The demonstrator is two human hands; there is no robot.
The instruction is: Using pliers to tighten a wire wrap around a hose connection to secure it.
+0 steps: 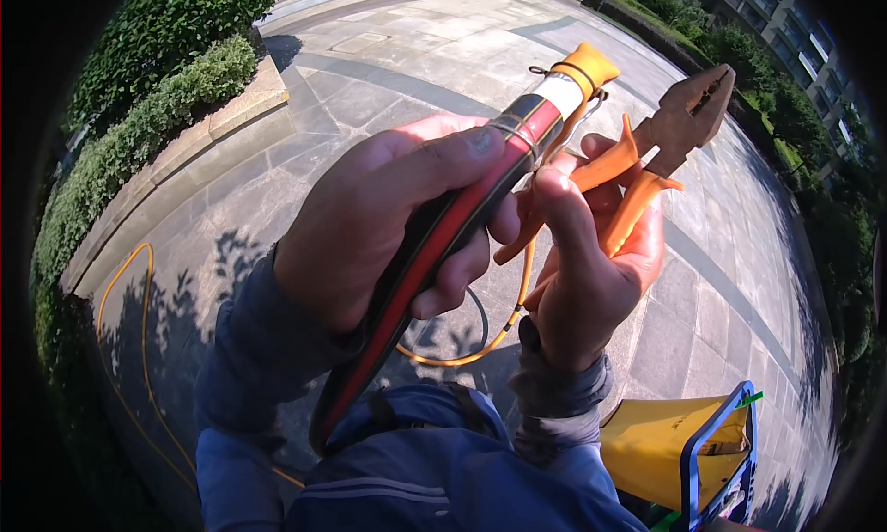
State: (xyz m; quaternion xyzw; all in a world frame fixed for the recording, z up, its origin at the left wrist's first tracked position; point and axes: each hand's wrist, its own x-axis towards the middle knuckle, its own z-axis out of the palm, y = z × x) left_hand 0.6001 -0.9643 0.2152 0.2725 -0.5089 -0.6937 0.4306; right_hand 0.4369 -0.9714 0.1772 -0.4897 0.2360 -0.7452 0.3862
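Note:
My left hand (365,199) is wrapped round a thick black hose with a red stripe (427,271), its thumb lying along the top. The hose slants from my lap up to the right. At its far end are a white band (558,92) and a yellow end piece (591,66) with thin dark wire tied round it. Another loop of wire (515,131) circles the hose just beyond my thumb. My right hand (591,278) grips pliers (686,121) with orange handles and rusty jaws pointing up and away. Its thumb and fingertips are close beside the hose; what they pinch is partly hidden.
A yellow hose (148,296) loops over the stone paving (388,61) at left and continues under my hands. A yellow bag (661,444) on a blue frame (688,476) stands at lower right. A stone-edged planter (268,93) with hedges borders the left.

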